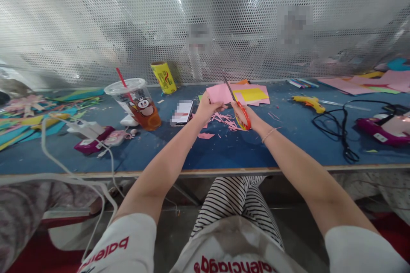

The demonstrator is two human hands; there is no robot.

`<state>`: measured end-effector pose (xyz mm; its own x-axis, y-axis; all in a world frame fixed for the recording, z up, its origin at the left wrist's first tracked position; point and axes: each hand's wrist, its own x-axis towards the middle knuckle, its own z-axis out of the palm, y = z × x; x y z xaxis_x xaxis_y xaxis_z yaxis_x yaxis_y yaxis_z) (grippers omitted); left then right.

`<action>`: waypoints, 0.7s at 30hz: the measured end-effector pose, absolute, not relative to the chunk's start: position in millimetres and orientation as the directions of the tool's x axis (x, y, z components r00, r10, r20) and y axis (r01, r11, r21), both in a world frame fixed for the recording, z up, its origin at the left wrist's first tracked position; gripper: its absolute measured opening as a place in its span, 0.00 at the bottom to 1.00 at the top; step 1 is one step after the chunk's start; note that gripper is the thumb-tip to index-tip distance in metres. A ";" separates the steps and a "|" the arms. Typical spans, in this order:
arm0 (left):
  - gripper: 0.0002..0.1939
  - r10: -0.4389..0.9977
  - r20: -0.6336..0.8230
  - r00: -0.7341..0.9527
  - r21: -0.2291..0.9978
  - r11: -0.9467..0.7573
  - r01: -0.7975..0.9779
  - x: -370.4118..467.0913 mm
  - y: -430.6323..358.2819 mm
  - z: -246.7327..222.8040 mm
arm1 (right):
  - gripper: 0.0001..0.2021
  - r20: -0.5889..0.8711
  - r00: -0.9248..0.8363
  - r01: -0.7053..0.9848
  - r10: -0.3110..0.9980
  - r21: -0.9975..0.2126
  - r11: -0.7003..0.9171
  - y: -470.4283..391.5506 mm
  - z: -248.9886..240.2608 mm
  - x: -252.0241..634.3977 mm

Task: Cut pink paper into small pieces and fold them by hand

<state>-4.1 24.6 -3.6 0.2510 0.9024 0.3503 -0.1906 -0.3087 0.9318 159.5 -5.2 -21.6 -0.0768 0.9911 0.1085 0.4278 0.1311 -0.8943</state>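
Observation:
My left hand [208, 108] is closed on a sheet of pink paper [218, 94], held up just above the blue table [230, 153]. In my right hand [245, 115] are scissors [246, 120] with red handles, the fingers wrapped round them. Their blades point up and away, at the right edge of the pink sheet. Behind the blades lie a yellow piece of paper [251, 94] and more pink paper [265, 99]. Thin pink paper strips [226, 120] are scattered on the table beneath and between my hands.
Left of my hands are a phone [182, 112], a yellow can [164, 77], a drink cup [139, 104] and a purple power strip [92, 140] with white cables. To the right are a yellow glue gun [309, 103], a black cable [344, 130] and coloured markers [303, 83]. A perforated metal screen [128, 21] stands behind.

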 end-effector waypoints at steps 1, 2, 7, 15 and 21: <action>0.30 0.902 0.351 0.250 0.931 -0.309 -0.193 -4.2 24.6 -3.6 | 0.29 0.102 -0.072 0.427 0.992 -0.896 0.123 -5.3 -21.0 159.2; 0.30 0.903 0.350 0.248 0.931 -0.308 -0.194 -4.2 24.6 -3.6 | 0.29 0.099 -0.068 0.425 0.993 -0.898 0.118 -5.4 -20.5 158.8; 0.32 0.911 0.334 0.241 0.937 -0.294 -0.188 -4.2 24.8 -3.7 | 0.27 0.097 -0.056 0.301 0.994 -0.947 0.109 -4.5 -21.5 157.1; 0.34 0.899 0.313 0.306 0.945 -0.263 -0.197 -0.5 22.2 -6.5 | 0.28 0.130 -0.135 0.175 0.982 -0.973 0.153 2.3 -30.6 160.5; 0.34 0.907 0.307 0.288 0.946 -0.258 -0.196 -0.2 21.8 -6.0 | 0.27 0.146 -0.035 0.272 0.989 -0.950 0.150 0.5 -20.5 164.0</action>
<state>-0.2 21.8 -6.0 0.2884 0.9070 0.3070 -0.1960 -0.2579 0.9461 164.0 0.5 -20.5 -0.0347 0.9886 0.1463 0.2723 0.1502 -0.9504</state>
